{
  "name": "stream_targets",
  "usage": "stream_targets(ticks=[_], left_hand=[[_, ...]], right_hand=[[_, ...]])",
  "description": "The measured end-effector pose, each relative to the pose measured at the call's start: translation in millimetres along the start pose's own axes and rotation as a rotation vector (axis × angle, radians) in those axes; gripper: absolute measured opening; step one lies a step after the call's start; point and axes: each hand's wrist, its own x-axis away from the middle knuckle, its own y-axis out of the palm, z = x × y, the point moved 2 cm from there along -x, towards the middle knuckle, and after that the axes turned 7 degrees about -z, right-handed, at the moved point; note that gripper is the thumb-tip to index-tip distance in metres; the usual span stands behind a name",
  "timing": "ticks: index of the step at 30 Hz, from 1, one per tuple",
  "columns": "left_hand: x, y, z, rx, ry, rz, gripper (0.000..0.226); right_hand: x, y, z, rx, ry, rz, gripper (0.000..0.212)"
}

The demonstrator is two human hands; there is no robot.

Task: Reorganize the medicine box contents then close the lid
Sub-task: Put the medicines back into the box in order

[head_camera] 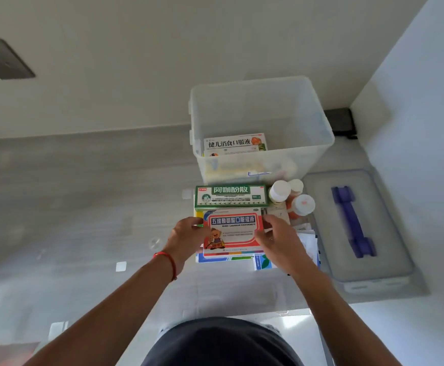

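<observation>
Both hands, left (187,235) and right (276,239), clamp the red-framed carton's (232,232) short ends, its long axis crosswise, with the open medicine box (318,133) straight ahead.

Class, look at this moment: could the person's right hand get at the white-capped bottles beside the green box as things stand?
Probably yes. The right hand grips the red-bordered box, and the white-capped bottles stand just beyond it on the counter, uncovered. It would need to let go of the box first.

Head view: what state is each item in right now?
Clear plastic medicine box: open, one carton inside.
Clear lid with blue handle: off, lying beside box.
Red-and-white carton: gripped at both sides.
Left hand: on carton.
Right hand: on carton.
White-capped bottles: capped, upright.
</observation>
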Motion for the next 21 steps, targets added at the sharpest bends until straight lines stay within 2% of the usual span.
stream_targets(ticks=[2, 5, 15, 21], left_hand=[[0.3, 2.5, 2.7, 0.098, -0.030, -0.007, 0.016], [3.2, 5.9, 4.9, 0.174, -0.055, 0.003, 0.012], [-1.2, 2.3, -2.5, 0.186, 0.045, -0.026, 0.020], [16.7, -3.2, 11.7, 0.207, 0.069, -0.033, 0.022]], right_hand=[[-3.0, 3.1, 1.8, -0.007, 0.010, -0.010, 0.028], [-3.9, 5.4, 4.4, -0.077, 0.051, -0.013, 0.028], [5.6, -0.8, -8.6, -0.182, 0.110, 0.038, 0.026], [12.8, -6.7, -20.7, -0.172, 0.044, -0.003, 0.032]])
